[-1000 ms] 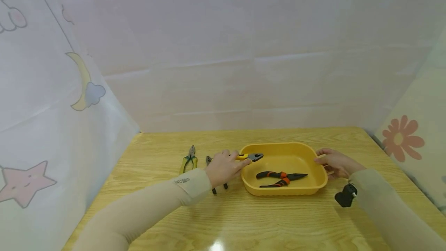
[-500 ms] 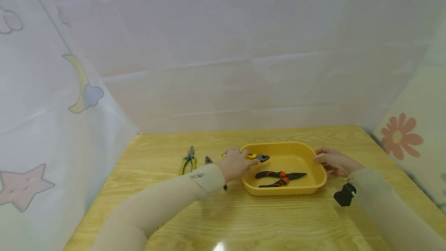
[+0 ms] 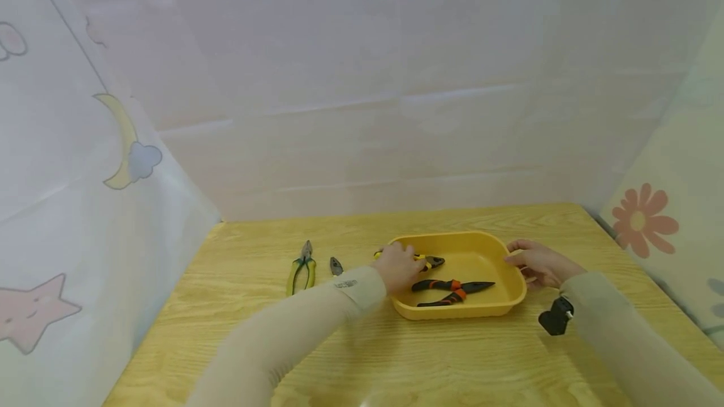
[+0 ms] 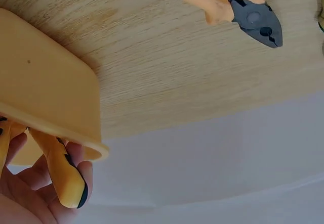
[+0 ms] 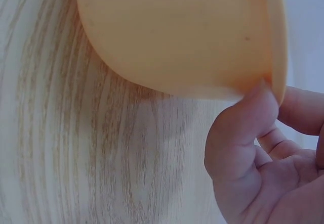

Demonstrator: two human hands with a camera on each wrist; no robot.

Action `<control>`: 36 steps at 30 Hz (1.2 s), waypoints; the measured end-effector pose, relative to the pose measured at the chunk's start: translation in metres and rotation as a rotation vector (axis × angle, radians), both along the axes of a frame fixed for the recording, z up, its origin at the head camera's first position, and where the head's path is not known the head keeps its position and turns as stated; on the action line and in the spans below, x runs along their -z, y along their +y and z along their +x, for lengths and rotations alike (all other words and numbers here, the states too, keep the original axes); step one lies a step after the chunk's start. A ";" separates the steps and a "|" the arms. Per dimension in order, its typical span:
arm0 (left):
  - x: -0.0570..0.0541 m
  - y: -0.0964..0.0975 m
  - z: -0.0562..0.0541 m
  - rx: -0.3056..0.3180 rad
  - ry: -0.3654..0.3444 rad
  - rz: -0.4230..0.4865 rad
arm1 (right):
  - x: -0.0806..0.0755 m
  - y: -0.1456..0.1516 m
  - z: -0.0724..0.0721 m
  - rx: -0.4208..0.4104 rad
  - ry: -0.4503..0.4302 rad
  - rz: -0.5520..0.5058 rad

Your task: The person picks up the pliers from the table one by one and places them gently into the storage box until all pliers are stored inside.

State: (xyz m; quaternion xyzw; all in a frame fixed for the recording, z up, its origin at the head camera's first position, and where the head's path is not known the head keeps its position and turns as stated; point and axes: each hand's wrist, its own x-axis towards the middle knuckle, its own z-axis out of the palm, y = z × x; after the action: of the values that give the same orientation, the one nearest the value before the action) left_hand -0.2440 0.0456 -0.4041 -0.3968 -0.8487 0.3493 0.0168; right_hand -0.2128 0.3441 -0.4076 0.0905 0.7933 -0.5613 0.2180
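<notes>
My left hand (image 3: 396,267) reaches over the left end of a yellow plastic tray (image 3: 458,313) and grips combination pliers (image 3: 434,262) with yellow-and-black handles. The dark head of those pliers points right, inside the rim. One yellow handle (image 4: 65,181) shows against the fingers in the left wrist view, just past the tray's edge. At the tray's opposite end, my right hand (image 3: 544,265) pinches the rim, its thumb (image 5: 248,107) pressed on the outer wall. Needle-nose pliers (image 3: 458,291) with black-and-red handles lie on the tray's floor.
Left of the tray, green-yellow pliers (image 3: 305,261) lie on the wooden table (image 3: 249,250). Another pair of pliers (image 3: 336,266) beside them is partly covered by my left sleeve. A white sheet (image 3: 339,112) with printed cartoons hangs behind and at the sides.
My left hand has moved right and slightly down with the combination pliers, bringing them further over the tray. My right hand keeps its hold on the rim.
</notes>
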 end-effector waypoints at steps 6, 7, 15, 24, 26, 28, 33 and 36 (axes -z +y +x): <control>0.007 0.008 -0.007 -0.018 -0.006 0.019 | 0.002 0.002 -0.001 -0.004 0.000 0.005; 0.008 0.010 -0.007 -0.017 -0.005 0.017 | 0.002 0.002 -0.001 -0.005 0.000 0.006; 0.011 0.026 -0.008 -0.040 -0.054 0.028 | 0.000 0.004 0.001 -0.010 0.006 0.014; 0.022 0.032 -0.017 -0.095 -0.123 0.052 | 0.002 0.001 0.001 0.005 0.006 -0.011; 0.028 0.033 -0.020 -0.121 -0.144 0.095 | 0.002 0.002 0.000 0.012 0.006 -0.011; 0.031 0.033 -0.020 -0.145 -0.165 0.139 | 0.003 0.002 0.000 0.009 0.008 -0.010; 0.037 0.033 -0.020 -0.184 -0.212 0.196 | 0.003 0.002 0.000 0.001 0.007 -0.008; 0.038 0.031 -0.021 -0.183 -0.224 0.207 | 0.003 0.002 0.000 0.001 0.004 -0.008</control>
State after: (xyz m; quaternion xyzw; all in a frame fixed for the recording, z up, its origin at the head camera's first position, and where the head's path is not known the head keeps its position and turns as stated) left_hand -0.2650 0.0770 -0.4417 -0.3505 -0.9093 0.2136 -0.0690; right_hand -0.2126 0.3462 -0.4110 0.0888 0.7914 -0.5647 0.2164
